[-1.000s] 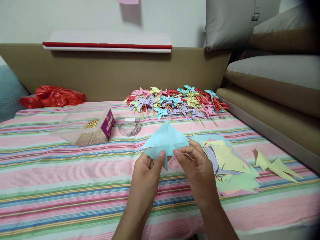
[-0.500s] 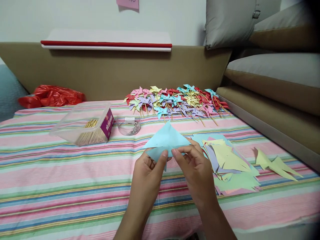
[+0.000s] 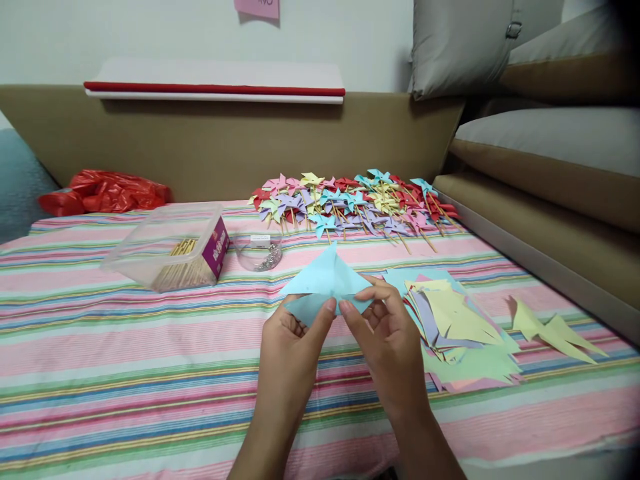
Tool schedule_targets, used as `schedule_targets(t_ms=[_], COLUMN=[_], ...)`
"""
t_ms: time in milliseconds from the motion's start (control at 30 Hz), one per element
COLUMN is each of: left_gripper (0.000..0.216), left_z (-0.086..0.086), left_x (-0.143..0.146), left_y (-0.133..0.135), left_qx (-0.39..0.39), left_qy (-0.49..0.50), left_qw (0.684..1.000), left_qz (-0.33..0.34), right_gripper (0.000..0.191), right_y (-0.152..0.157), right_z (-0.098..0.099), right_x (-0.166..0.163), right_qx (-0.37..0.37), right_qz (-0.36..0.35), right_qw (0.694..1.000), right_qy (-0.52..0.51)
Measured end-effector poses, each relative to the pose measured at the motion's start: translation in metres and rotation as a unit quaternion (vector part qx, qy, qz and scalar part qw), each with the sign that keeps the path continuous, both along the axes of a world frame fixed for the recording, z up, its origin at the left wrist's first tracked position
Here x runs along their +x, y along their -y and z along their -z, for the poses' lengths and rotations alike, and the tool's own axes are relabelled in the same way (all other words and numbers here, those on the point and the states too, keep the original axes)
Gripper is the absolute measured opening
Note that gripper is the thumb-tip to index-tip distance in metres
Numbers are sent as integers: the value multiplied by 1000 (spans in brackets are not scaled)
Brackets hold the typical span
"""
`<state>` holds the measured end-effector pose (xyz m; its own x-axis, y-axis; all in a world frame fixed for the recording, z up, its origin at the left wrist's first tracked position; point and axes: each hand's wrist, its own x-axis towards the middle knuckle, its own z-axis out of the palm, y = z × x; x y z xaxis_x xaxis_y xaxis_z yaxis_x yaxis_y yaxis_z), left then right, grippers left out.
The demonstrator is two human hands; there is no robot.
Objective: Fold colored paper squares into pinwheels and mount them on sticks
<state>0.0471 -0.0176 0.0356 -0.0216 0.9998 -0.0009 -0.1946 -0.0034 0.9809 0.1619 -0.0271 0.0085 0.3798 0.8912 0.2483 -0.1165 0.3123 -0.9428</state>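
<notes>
1. Head view, looking forward and down onto a striped cloth (image 3: 125, 353).
2. Pinched at mid-frame by the left hand (image 3: 290, 347) and the right hand (image 3: 387, 340): a light-blue paper sheet (image 3: 325, 277), folded to a peak that points up and away, held just above the cloth.
3. Gripped on its lower left edge between left thumb and forefinger; impossible to see the other left fingers, tucked behind the paper.
4. Gripped at the middle by the right thumb, tip almost against the left thumb; right forefinger arched over the right flap, with the remaining right fingers curled loosely and partly hidden by the sheet.
5. Hard to tell how many layers lie in the fold, with its lower tip covered by both thumbs.
6. Just right of the right hand: a stack of cut coloured paper (image 3: 460, 327), its near-left corner hidden by that hand. Farther right and apart from it: a yellow-green cut piece (image 3: 555, 330).
7. Beyond the hands: a heap of paper pinwheels (image 3: 350, 200) on sticks, too overlapped to count.
8. Left of the heap: a small clear tub (image 3: 260, 252) of metal bits too small to identify; beside it, a clear plastic box (image 3: 170, 250) of wooden sticks, label unreadable.
9. Far left: a red plastic bag (image 3: 107, 190), contents hidden. At the top edge: a pink note (image 3: 257, 7), cropped, writing illegible.
</notes>
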Motion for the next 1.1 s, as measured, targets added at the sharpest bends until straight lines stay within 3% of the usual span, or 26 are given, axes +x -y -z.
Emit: schedule_targets(t_ms=[100,267,433,667,733,900,1100], left_gripper=[24,23,21,10,14,49,22], left_z=[0,-2,-1,0,-1,-4,-1], left_x=[-7,-17,-20,-24,-25,-24,-17], left_y=[-2,-5,-5,-5,-6,-8,-6], left_qx=[8,-7,-6,3,-7,-55,-28], left_qy=[-10,-32,-49,-96,-74,9,5], left_qw=[1000,992,983,975,975,983,980], left_qz=[13,120,176,203,208,174,195], right_gripper=[38,36,26,27,28,26,22], right_y=[0,4,8,7,6,4,2], right_z=[-5,-10,-9,0,0,-7,-7], right_x=[8,31,36,35,32,19,8], right_qx=[-22,-96,-104,-128,-133,-99,-80], right_qz=[-7,-176,-172,-164,-157,-100,-136], right_qw=[996,978,979,975,977,979,958], right_qy=[-92,-59,40,74,46,-145,-238])
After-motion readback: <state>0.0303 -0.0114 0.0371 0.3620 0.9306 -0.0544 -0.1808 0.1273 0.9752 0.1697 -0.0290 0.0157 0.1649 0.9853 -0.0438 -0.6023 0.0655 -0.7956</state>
